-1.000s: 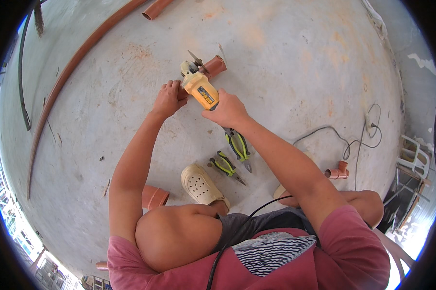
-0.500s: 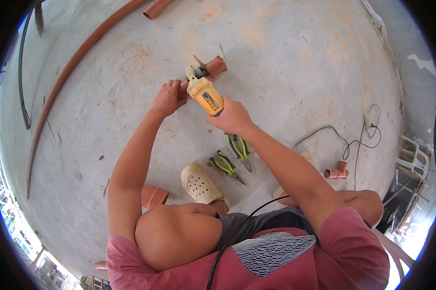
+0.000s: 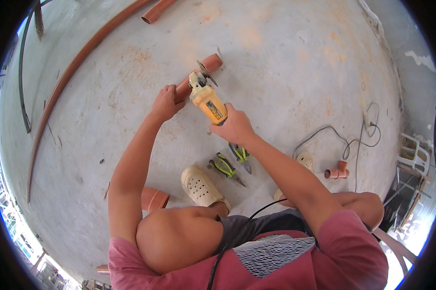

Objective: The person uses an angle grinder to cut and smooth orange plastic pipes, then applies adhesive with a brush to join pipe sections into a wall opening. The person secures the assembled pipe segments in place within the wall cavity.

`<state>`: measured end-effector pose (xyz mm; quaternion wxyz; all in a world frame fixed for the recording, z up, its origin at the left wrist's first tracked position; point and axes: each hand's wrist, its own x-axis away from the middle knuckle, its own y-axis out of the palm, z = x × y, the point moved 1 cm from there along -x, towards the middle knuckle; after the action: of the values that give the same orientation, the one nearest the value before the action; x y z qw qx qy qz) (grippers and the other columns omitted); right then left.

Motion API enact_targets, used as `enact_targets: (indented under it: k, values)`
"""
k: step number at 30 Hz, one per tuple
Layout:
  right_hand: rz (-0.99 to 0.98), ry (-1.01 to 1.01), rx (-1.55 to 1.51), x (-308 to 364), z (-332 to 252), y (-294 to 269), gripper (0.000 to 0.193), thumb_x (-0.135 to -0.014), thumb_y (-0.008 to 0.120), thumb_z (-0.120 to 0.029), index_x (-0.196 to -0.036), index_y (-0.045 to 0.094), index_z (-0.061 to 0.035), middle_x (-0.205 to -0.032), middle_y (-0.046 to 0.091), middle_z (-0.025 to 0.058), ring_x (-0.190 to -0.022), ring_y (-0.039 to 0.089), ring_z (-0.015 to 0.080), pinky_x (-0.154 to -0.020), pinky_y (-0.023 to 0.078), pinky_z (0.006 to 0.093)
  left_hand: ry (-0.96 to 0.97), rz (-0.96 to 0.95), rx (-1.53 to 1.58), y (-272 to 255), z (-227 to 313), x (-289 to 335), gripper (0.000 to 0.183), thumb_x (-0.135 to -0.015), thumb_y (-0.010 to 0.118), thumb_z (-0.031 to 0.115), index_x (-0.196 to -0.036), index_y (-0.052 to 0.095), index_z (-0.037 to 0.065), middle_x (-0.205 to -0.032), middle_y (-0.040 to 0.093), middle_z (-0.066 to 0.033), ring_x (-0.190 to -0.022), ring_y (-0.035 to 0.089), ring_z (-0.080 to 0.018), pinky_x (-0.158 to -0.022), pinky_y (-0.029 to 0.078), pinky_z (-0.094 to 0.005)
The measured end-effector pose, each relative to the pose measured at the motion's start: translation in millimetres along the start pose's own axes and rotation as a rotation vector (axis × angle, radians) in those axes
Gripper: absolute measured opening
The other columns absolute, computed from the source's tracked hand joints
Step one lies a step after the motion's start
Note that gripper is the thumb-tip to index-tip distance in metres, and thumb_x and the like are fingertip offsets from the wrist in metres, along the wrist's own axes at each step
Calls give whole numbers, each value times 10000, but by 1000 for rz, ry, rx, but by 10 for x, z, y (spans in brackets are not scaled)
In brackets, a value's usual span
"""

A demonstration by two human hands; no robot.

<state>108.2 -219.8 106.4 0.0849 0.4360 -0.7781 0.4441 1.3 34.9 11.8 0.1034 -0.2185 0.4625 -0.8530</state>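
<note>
Nearest, at 6 o'clock: a red shirt, a bent knee, a black cord (image 3: 218,261) running down and out of view. Just past the knee, a cream clog (image 3: 201,186) on the grey floor (image 3: 300,63), with a short brown pipe piece (image 3: 152,199) at 8 o'clock of it. Beside the clog at 3 o'clock, two green-handled pliers (image 3: 230,166), flat on the floor. Farther over at 3 o'clock, a small brown pipe joint (image 3: 338,172) and a thin looped wire (image 3: 358,135). Next out, the right hand (image 3: 233,126), grip closed around the yellow grinder (image 3: 207,100), round blade up at 12 o'clock. Just at 9 o'clock of that, the left hand (image 3: 166,102), grip closed on the brown pipe (image 3: 198,75), pinning it to the floor. Pipe lying slanted, far end past the blade at 1 o'clock. Looks like the cutting step: blade at or just above the pipe, hard to tell if touching. Next move probably calls for a steady pipe, a slow push down, fingers kept well away from the blade. Farthest, at 11 o'clock, one long brown pipe (image 3: 78,63) bending across the floor.
</note>
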Motion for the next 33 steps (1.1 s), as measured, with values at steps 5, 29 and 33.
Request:
enact_targets:
  k: [5,29,33]
  values:
    - [127,-70,-115,382,185,-274,675,-732,838,-400,-1205,576,5,-970,744,248,-932,729,434,-829,581,482,-224,-278,-178,-554,-126,236,513,-904,739,431,-1188,673,9,-1154,686,-207,-1155,631,-397,-992,510,-471]
    - [336,125,-160,490,650,-749,586,-764,832,-348,-1156,626,36,-983,754,198,-908,751,317,-831,579,403,-56,-440,-43,-440,546,-989,734,-678,818,322,-1269,597,-52,-937,729,-267,-918,724,-370,-796,576,-405]
    - [327,104,-172,480,630,-704,595,-757,833,-352,-1155,627,39,-979,751,205,-905,750,319,-830,579,407,-101,-184,-14,-424,591,-489,583,-736,817,263,-1208,625,-19,-1086,686,-232,-1004,691,-377,-879,570,-425]
